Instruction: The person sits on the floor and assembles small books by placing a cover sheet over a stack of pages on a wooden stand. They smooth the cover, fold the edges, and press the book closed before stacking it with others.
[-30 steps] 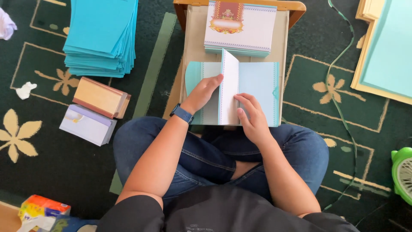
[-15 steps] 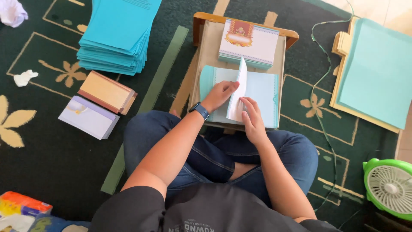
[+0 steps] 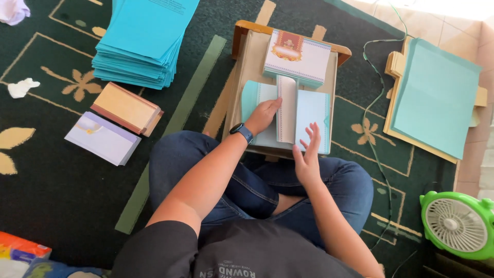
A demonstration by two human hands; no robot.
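I sit cross-legged with a small wooden table [image 3: 241, 36] over my lap. On it lies an open light-blue card [image 3: 313, 110] with a white decorated insert [image 3: 286, 109] folded over its middle. My left hand [image 3: 263, 115] presses flat on the card's left half, fingertips against the insert's edge. My right hand [image 3: 307, 154] hovers with fingers spread at the card's lower right, holding nothing. A stack of decorated white cards [image 3: 297, 57] sits at the table's far end.
A tall pile of turquoise sheets [image 3: 143, 38] lies on the dark green patterned carpet at left, with two card bundles [image 3: 114, 121] below it. A board with a pale blue sheet [image 3: 437, 95] is at right, a green fan [image 3: 459, 224] at lower right, a green cord [image 3: 371, 110] between.
The white insert, held upright before, now lies folded down on the card. My right hand has let go of it and pulled back with fingers spread. The view shifted right.
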